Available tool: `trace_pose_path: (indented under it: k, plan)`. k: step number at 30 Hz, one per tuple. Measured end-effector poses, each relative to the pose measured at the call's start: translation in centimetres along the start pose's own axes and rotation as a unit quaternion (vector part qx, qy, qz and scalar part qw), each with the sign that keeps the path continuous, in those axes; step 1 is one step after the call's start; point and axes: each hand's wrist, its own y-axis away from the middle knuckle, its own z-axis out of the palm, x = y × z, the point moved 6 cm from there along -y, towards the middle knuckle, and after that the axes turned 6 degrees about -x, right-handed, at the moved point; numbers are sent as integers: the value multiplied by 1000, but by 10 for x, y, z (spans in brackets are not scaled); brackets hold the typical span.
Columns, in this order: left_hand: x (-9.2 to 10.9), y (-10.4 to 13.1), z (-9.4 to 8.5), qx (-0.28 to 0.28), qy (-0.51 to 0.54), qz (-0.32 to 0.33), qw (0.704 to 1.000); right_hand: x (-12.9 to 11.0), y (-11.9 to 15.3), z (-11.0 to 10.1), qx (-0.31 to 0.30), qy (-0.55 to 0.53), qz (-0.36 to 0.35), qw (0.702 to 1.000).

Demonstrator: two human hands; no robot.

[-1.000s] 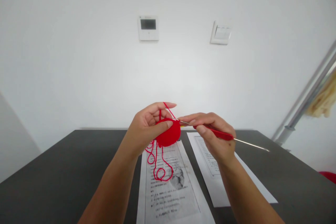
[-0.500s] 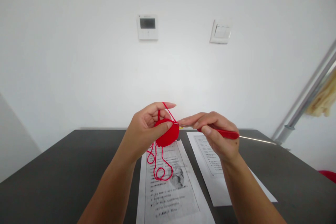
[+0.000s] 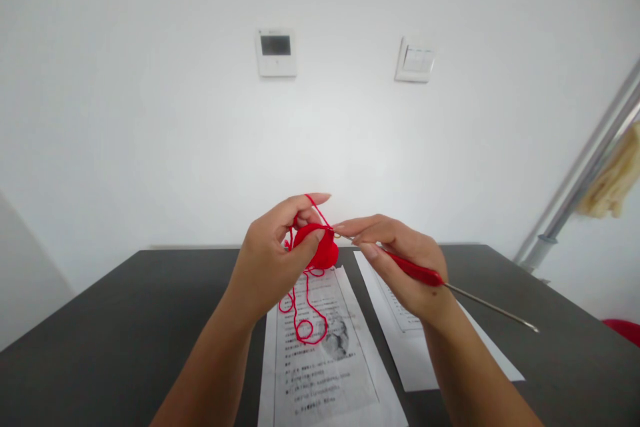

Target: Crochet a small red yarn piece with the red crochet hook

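Note:
My left hand (image 3: 283, 243) pinches a small red crochet piece (image 3: 323, 253) between thumb and fingers. Red yarn (image 3: 315, 205) runs over the raised left index finger and slants down to the edge of the piece. My right hand (image 3: 400, 253) is closed on a crochet hook (image 3: 417, 271) with a red handle and metal shafts at both ends. One tip meets the upper right edge of the piece; the other points down to the right. Whether a loop sits on the tip is too small to tell. Loose yarn hangs and loops below the left hand.
Two printed sheets lie on the dark table: one paper (image 3: 320, 373) under the yarn, another paper (image 3: 415, 367) beneath my right forearm. A wall panel (image 3: 277, 53) and a light switch (image 3: 416, 61) are on the white wall. A metal pole (image 3: 575, 193) stands at the right.
The hook has swung: its rear end now points downward to the right, and the right hand has shifted slightly left. The red piece is more folded and tilted in the left hand.

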Motion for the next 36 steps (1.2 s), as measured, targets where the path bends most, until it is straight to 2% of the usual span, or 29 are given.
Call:
trace_pose_path:
  k: [4, 11, 36]
  plan:
    - [6, 1, 1, 14, -71, 32, 997, -3, 0, 3, -2, 52, -14, 999]
    - [17, 2, 3, 13, -142, 58, 988, -4, -1, 3, 5, 51, -6, 999]
    - [16, 2, 4, 20, -161, 83, 983, -3, -2, 4, -2, 71, 1, 997]
